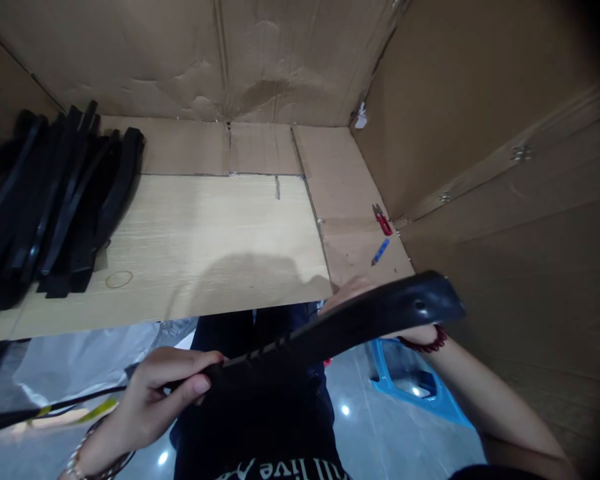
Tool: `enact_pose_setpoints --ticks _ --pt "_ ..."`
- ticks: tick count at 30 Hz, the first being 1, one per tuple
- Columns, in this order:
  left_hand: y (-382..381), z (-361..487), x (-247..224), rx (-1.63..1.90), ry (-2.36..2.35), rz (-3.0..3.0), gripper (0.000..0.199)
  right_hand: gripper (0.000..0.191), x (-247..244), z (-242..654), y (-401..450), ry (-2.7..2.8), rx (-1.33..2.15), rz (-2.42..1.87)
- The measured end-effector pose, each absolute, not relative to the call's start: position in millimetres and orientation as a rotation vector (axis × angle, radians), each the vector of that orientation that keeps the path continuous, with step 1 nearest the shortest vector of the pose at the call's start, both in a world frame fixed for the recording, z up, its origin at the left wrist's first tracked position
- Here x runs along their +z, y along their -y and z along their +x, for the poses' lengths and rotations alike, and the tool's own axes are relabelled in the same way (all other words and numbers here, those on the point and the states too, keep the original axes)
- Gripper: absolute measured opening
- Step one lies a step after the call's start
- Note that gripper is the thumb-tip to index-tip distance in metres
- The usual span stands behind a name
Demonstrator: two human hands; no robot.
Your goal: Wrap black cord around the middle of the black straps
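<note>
A long, curved black plastic part (360, 313) is held up in front of my body, near the table's front edge. Its wider right end has a small round hole, and notches run along its narrow left stretch. My left hand (167, 387) pinches that narrow end between thumb and fingers. Behind the wider half, my right hand (350, 291) is wrapped against the part, most of its fingers hidden by it. Similar dark curved parts (75, 200) lie in a heap at the table's left.
Red thread snips (382, 221) and a blue-handled blade or pen-like tool (380, 252) lie by the right cardboard wall (480, 120). A rubber band (119, 279) rests on the wooden tabletop (230, 233). Below right is a blue plastic stool (425, 393); black cables (55, 407) run at lower left.
</note>
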State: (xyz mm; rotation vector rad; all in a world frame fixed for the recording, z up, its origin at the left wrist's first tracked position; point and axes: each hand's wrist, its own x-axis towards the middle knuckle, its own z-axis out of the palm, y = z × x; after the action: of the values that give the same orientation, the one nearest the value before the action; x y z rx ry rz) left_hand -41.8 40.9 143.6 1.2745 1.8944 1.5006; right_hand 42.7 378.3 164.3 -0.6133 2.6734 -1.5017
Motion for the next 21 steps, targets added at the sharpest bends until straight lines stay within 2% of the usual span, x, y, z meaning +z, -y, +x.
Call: enact_pose_setpoints --ticks 5,8,12,21 --pt "-71 -1 130 1.66 -1.556 0.649 0.031 0.026 139 39 -357 -2.436 -2.123 -0.279" --pt "-90 18 130 1.742 -1.529 0.366 0.038 0.03 116 44 -329 -2.503 -2.349 0.072" --pt "-109 32 130 1.838 -1.434 0.17 0.036 0.032 90 49 -306 -2.731 -2.375 0.235" --pt "-138 38 114 1.851 -1.466 -0.075 0.036 0.025 62 21 -304 -2.592 -2.44 0.587"
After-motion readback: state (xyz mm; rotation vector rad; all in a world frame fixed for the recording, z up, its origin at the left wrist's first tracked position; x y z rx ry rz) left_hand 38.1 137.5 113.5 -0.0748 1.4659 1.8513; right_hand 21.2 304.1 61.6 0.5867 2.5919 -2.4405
